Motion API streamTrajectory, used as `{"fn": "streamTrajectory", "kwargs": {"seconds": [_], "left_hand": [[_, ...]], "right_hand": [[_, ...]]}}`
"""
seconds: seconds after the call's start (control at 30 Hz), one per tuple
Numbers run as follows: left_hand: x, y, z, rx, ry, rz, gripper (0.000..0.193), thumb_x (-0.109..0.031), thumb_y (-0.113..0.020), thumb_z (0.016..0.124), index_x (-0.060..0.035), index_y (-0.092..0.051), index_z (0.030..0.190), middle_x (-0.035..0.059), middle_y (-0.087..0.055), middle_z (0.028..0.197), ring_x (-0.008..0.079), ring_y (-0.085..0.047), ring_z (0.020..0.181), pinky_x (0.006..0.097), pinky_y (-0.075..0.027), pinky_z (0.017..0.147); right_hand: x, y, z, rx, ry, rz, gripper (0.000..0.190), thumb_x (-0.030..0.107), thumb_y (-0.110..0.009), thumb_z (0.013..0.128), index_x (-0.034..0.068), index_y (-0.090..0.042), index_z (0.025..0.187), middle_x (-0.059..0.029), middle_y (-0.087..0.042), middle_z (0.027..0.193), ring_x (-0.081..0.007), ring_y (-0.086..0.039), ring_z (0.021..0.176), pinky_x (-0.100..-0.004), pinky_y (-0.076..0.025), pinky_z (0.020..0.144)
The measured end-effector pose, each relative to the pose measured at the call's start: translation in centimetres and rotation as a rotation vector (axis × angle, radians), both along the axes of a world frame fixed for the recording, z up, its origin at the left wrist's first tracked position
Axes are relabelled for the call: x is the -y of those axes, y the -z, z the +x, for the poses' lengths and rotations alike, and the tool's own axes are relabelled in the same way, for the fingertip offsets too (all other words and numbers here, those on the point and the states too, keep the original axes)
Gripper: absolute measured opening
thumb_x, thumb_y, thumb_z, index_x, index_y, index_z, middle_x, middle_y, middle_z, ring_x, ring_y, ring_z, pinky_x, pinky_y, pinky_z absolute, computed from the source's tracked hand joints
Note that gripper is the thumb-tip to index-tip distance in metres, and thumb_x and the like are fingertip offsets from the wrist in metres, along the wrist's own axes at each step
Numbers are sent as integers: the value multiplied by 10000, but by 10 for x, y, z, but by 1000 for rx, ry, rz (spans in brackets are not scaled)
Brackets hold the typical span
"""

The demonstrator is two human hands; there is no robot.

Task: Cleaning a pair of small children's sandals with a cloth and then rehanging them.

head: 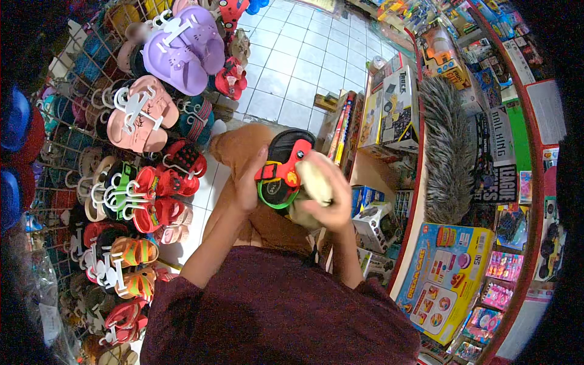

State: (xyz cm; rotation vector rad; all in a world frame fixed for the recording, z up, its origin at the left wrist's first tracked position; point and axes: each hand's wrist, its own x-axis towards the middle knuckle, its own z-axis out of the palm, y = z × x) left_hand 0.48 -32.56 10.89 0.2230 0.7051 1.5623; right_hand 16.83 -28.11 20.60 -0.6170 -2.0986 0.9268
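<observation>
A small child's sandal (292, 166), black with a red strap and a green heel strap, is held over the lap. My left hand (252, 185) grips its left side, fingers along the sole's edge. A crumpled cream-coloured cloth (315, 179) is in my right hand (335, 194), close against the sandal's right side. The right hand is blurred. More pale cloth hangs below that hand. Whether the cloth touches the sandal's strap cannot be told.
At left, a wire grid rack (59, 182) carries many sandals on white plastic hangers, among them a purple pair (185, 50) and a pink pair (142, 114). Shelves at right hold boxed toys, a grey fluffy duster (445, 150) and a yellow-and-blue toy box (445, 280). White floor tiles (292, 59) lie ahead.
</observation>
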Motion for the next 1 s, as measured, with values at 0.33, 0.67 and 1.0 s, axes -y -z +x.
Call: {"fn": "streamTrajectory", "kwargs": {"seconds": [0.33,0.67,1.0], "left_hand": [[5,43,10,-74,-169,-3,476,-316,-308,954,37,-356,1270,123,-435,1261,194,-441,1137,320,-342,977],[16,-6,17,-83,-259,-69,463,-224,-301,972,76,-283,1324,105,-366,1335,152,-357,1224,283,-262,1042],[13,23,12,62,-223,25,413,-237,-278,975,33,-390,1267,105,-452,1263,149,-439,1154,294,-342,995]], "right_hand": [[15,10,-32,84,238,205,417,73,-703,659,88,-612,1066,-131,-586,867,-280,-592,736,-337,-482,645],[21,17,-39,-76,283,72,254,-29,-685,649,-19,-557,867,-149,-576,889,-227,-567,776,-297,-447,697],[18,4,-36,-82,186,-43,534,104,-788,614,43,-555,1091,-140,-551,1015,-260,-568,902,-328,-449,796]]}}
